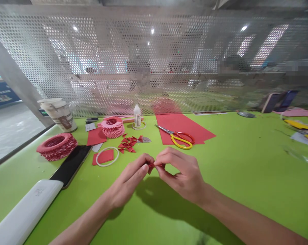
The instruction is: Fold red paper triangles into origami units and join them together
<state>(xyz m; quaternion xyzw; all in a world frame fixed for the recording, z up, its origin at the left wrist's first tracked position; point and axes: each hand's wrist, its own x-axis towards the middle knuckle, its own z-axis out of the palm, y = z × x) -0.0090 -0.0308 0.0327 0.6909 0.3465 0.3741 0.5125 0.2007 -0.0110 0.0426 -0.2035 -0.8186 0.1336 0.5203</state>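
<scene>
A small piece of red paper [150, 168] is pinched between both hands above the green table. My left hand [131, 175] grips it from the left, thumb and fingers closed. From the right, my right hand [180, 172] pinches its other edge; the fingers cover much of the paper. Beyond the hands lies a loose heap of small folded red paper triangles [128, 144]. To their right, red-and-yellow-handled scissors [180, 137] rest on a large red paper sheet [184, 124]. A white ring [107, 164] lies partly over red paper squares [104, 156] at the left.
Two folded-paper rings, one pink [113, 127] and one dark red [57, 146], stand at the left beside a paper cup [59, 115]. A phone [71, 165] and a white elongated object [28, 212] lie nearer. A glue bottle [137, 117] stands before the perforated screen [113, 51].
</scene>
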